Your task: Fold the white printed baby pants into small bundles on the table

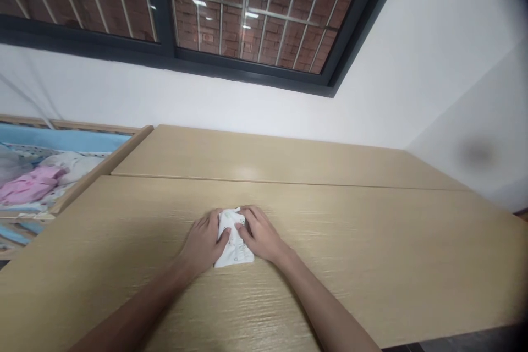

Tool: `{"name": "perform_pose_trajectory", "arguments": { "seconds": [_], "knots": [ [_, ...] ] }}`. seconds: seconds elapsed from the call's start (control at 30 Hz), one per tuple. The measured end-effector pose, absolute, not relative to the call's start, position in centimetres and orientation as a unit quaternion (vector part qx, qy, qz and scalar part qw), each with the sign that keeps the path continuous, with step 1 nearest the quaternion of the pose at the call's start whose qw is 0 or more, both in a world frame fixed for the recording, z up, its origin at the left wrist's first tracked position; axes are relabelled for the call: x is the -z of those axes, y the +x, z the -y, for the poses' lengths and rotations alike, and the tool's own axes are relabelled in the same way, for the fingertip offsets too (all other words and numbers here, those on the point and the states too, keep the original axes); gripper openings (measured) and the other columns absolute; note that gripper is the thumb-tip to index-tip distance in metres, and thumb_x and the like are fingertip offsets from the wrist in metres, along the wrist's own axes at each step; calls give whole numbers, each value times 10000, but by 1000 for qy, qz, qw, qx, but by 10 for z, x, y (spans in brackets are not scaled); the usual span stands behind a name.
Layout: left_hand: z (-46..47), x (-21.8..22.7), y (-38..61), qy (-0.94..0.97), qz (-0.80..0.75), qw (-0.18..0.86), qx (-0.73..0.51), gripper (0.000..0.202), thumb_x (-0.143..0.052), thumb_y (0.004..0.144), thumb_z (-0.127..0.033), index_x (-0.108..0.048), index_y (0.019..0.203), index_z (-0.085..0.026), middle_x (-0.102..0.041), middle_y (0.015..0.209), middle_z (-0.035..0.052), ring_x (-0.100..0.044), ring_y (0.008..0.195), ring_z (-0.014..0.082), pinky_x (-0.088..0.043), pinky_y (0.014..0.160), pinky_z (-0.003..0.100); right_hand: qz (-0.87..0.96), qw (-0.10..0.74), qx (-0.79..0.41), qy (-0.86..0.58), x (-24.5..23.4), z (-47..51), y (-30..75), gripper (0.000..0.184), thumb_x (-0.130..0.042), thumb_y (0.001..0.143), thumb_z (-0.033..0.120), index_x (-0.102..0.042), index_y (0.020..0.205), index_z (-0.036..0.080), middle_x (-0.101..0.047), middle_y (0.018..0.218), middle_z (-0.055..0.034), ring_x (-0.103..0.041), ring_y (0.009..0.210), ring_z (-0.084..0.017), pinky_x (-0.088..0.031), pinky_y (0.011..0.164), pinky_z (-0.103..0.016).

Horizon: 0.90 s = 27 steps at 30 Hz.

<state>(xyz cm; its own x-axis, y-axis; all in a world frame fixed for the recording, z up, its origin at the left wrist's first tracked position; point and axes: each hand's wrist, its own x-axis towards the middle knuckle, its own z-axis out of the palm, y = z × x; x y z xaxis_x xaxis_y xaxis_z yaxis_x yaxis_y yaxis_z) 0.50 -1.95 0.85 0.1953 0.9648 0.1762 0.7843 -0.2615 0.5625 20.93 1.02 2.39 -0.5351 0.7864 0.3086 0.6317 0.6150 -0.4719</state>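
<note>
A small white folded bundle (234, 246), cloth or padded with faint print, lies on the light wooden table (371, 242) in front of me. My left hand (204, 245) rests on its left side, fingers curled over the edge and thumb on top. On the right side my right hand (260, 236) presses the bundle, its fingers bent over the far edge. Both hands grip the bundle together against the tabletop.
A wooden cot (61, 176) with blue lining stands at the left and holds pink cloth (31, 184) and pale cloth. A second tabletop (268, 157) abuts behind. A white wall and a barred window (206, 11) are beyond.
</note>
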Motion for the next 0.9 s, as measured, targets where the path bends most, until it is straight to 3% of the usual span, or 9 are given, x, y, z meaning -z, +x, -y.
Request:
{"name": "perform_pose_trajectory", "arguments": {
  "seconds": [0.63, 0.77, 0.9],
  "knots": [
    [21, -2, 7, 712, -551, 259, -351, 395, -444, 966, -299, -394, 1335, -168, -646, 1199, 138, -654, 1069, 261, -502, 952, 432, 854, 273, -169, -409, -22, -12, 207, 226, -494, 1005, 276, -564, 1190, 167, -592, 1257, -145, -544, 1203, -246, -442, 1066, -433],
    [22, -3, 7, 700, -552, 261, -370, 385, -477, 927, -259, -440, 1303, -190, -653, 1154, 106, -653, 1041, 239, -509, 937, 406, 852, 283, -180, -403, -17, -15, 204, 206, -532, 979, 260, -587, 1147, 154, -607, 1212, -140, -554, 1168, -240, -450, 1045, -422],
    [24, -14, 8, 669, -558, 281, -403, 373, -515, 879, -258, -490, 1246, -201, -634, 976, 39, -647, 871, 190, -531, 806, 330, 833, 313, -210, -404, -19, -8, 194, 171, -560, 961, 247, -623, 1086, 149, -617, 1143, -119, -561, 1126, -220, -452, 1032, -392]
  ]
}}
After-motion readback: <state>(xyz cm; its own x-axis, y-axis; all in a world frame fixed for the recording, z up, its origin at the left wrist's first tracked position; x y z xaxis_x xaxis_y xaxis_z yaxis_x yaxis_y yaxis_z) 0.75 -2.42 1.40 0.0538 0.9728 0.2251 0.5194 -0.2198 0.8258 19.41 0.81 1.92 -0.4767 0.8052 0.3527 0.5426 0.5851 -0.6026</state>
